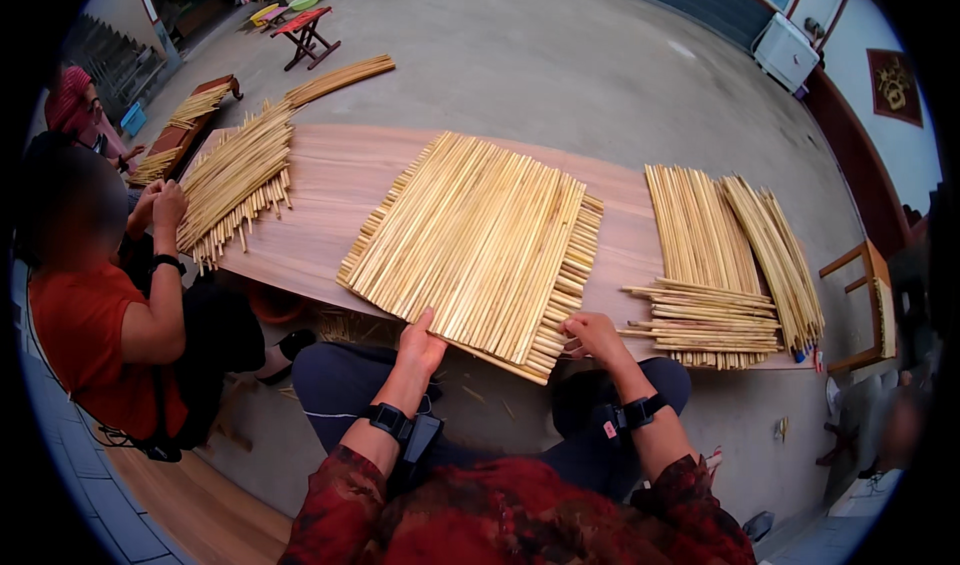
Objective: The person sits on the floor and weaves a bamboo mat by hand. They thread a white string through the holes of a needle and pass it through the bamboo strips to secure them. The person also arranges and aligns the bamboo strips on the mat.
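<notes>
Bamboo stick mat [480,245] flat on bench [330,180]; left hand [420,343] and right hand [592,335] grip its near edge.

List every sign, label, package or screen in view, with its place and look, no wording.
Wall plaque: far right on the white wall, square, dark red with a pale gold emblem.
White box-shaped appliance: upper right against the wall; no label can be made out.
No packages or screens show on the wooden table.
</notes>
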The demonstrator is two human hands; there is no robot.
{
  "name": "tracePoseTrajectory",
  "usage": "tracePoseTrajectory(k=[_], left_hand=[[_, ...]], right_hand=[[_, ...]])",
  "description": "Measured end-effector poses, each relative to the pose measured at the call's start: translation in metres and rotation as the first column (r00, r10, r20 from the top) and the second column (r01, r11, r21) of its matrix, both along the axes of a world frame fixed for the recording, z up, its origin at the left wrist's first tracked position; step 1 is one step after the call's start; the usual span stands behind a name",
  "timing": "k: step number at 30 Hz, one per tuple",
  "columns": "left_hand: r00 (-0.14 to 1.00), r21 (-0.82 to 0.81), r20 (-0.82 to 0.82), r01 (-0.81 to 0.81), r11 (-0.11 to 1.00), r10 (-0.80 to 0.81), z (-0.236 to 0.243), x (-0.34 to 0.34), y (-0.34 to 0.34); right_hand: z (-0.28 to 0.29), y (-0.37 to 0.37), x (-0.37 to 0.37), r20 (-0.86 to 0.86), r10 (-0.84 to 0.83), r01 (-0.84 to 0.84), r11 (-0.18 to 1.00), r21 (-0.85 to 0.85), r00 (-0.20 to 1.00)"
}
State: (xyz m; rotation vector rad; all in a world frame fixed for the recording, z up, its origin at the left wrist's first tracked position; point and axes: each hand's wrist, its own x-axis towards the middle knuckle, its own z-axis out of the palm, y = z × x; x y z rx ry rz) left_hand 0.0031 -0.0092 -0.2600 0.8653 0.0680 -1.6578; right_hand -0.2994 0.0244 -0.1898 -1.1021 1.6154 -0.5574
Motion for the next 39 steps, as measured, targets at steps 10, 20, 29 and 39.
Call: tracePoseTrajectory(k=[10,20,29,39], left_hand=[[0.844,0.233,0.252,0.423,0.876,-0.474,-0.001,0.002,0.012],[-0.312,0.704,0.604,0.641,0.307,-0.733,0.075,0.043,-0.009],[-0.559,0.339,0.756,0.779,0.526,0.34,0.033,-0.039,-0.071],[-0.592,0.347,0.695,0.773,0.531,0.408,0.009,-0.042,-0.075]], right_hand=[[0.019,-0.11,0.07,0.237,0.099,0.021,0.89,-0.455,0.966],[-0.079,-0.166,0.107,0.443,-0.165,0.333,0.881,-0.336,0.881],[-0.071,-0.164,0.114,0.387,-0.208,0.351,0.869,-0.348,0.898],[-0.068,-0.157,0.098,0.689,-0.288,0.565,0.797,-0.213,0.665]])
